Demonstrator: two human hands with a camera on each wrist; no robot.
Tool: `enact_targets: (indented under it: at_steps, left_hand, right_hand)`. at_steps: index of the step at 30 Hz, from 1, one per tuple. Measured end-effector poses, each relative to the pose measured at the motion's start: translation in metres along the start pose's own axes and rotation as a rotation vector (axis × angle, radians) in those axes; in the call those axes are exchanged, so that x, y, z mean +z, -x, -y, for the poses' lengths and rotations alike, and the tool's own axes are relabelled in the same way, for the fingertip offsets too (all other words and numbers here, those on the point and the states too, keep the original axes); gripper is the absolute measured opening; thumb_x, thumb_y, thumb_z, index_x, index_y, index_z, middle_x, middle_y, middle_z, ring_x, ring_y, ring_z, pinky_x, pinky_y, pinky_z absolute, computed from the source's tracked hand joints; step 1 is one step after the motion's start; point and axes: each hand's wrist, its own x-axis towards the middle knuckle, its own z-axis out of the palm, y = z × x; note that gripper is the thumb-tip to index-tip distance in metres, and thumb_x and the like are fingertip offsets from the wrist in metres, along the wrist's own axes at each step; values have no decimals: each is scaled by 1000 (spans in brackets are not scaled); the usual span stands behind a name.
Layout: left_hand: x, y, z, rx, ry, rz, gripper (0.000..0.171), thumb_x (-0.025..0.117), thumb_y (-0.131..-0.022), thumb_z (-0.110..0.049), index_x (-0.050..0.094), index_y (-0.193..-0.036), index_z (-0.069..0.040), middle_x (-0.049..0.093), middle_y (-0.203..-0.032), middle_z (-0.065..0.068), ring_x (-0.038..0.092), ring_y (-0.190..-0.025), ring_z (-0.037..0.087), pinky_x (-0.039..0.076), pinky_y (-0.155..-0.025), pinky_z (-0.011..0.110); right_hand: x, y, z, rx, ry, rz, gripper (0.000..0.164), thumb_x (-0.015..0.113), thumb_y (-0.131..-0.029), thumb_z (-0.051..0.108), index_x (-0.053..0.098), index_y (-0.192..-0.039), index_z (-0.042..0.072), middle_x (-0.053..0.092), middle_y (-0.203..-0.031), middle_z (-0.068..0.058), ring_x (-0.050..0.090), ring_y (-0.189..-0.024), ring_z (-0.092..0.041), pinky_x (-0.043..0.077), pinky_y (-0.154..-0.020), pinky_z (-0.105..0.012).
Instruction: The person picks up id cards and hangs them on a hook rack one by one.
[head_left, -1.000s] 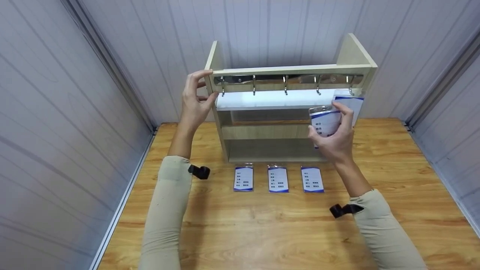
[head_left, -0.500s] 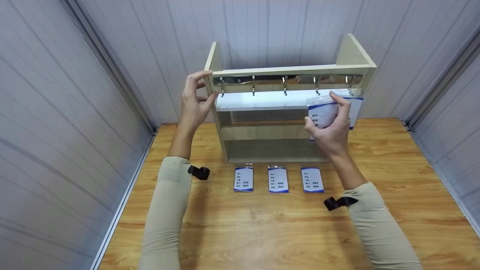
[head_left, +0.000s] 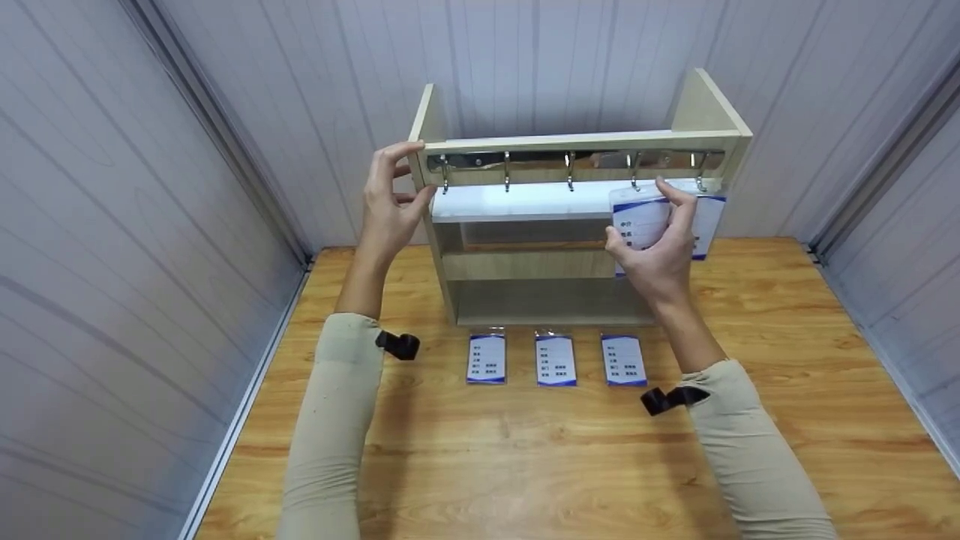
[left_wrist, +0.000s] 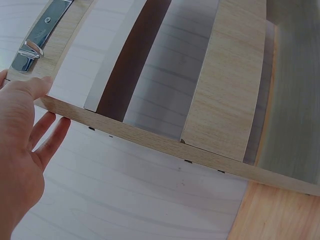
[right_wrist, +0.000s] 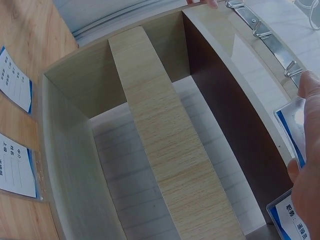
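Observation:
In the head view my left hand [head_left: 394, 191] grips the left side panel of a pale wooden shelf unit [head_left: 529, 265], near its top. The left wrist view shows the thumb on the panel's front and the fingers on its outer side. My right hand [head_left: 664, 259] holds an ID badge [head_left: 637, 221] in a clear sleeve by its edges, between thumb and fingers. The badge's top edge is at the tip of the second hook from the right [head_left: 634, 172]; whether the hook passes through it I cannot tell. Another badge [head_left: 709, 217] hangs at the rightmost hook, partly behind my hand.
A metal hook rail [head_left: 480, 159] with several hooks runs across the unit's upper front. Three more badges lie in a row on the wooden floor before it: left badge [head_left: 487, 358], middle badge [head_left: 555, 360], right badge [head_left: 623, 360]. Panelled walls [head_left: 150, 262] enclose the area.
My right hand has moved left and slightly up with the badge, bringing its top edge to the second hook from the right. The left hand stays on the side panel.

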Motion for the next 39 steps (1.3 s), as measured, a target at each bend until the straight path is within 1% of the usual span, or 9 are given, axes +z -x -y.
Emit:
enact_targets:
  at_steps: [4, 12, 15, 21, 26, 30, 34, 37, 39]
  left_hand:
    - [0, 0, 0, -2, 6, -1, 55, 76, -100, 3, 60, -152, -7, 56, -159, 18, 68, -136, 37, 72, -89, 50]
    - [2, 1, -1, 4, 10, 2, 55, 75, -100, 3, 59, -152, -6, 56, -159, 19, 68, -136, 38, 72, -90, 50]
    - [2, 0, -1, 8, 4, 4, 55, 76, -101, 2, 59, -152, -7, 56, -160, 19, 68, -137, 38, 72, -90, 51]
    - [2, 0, -1, 13, 8, -5, 55, 76, -99, 2, 60, -151, -7, 56, -159, 20, 68, -135, 38, 72, -88, 51]
    - [3, 0, 0, 5, 11, -6, 55, 76, -99, 2, 59, -151, -7, 56, -159, 19, 68, -134, 37, 72, -88, 47]
    - [3, -1, 0, 3, 14, -5, 56, 76, -100, 2, 59, -152, -7, 56, -159, 19, 68, -135, 38, 73, -89, 48]
    - [2, 0, 0, 10, 10, -7, 56, 77, -99, 1, 59, -151, -7, 57, -158, 20, 69, -134, 38, 72, -87, 49]
    - [1, 0, 1, 17, 3, -8, 55, 78, -99, -1, 60, -151, -7, 58, -157, 20, 70, -134, 38, 71, -84, 46]
    - [0, 0, 1, 19, 3, -8, 56, 78, -99, -1, 60, -151, -7, 58, -157, 20, 70, -133, 38, 71, -83, 43]
  right_hand:
    - [1, 0, 0, 12, -1, -13, 85, 87, -81, 10, 47, -155, -2, 64, -135, -16, 62, -97, -7, 55, -76, -21]
    - [3, -2, 0, 37, 20, -1, 83, 87, -82, 12, 46, -153, -3, 63, -138, -22, 59, -100, -9, 51, -80, -21]
    - [2, -3, 1, 49, 33, 13, 85, 87, -83, 13, 44, -154, -3, 63, -140, -24, 59, -102, -11, 50, -81, -22]
    - [2, -4, 3, 59, 60, 22, 85, 88, -84, 13, 44, -154, -4, 59, -155, -25, 58, -106, -14, 50, -85, -21]
    - [3, -4, 2, 67, 81, 18, 83, 89, -84, 12, 44, -152, -4, 60, -154, -24, 59, -104, -16, 52, -83, -21]
    - [5, -4, 1, 67, 90, 7, 82, 89, -85, 13, 45, -152, -4, 59, -157, -24, 58, -105, -18, 49, -85, -24]
    - [6, -2, 1, 63, 90, 10, 81, 88, -86, 15, 45, -152, -5, 55, -164, -24, 57, -115, -23, 43, -92, -26]
    - [8, -1, 1, 64, 93, 11, 80, 88, -87, 15, 44, -151, -6, 52, -167, -25, 57, -128, -27, 40, -99, -27]
    - [10, -1, 2, 69, 96, 9, 80, 88, -86, 14, 44, -150, -6, 52, -167, -25, 56, -134, -28, 41, -104, -28]
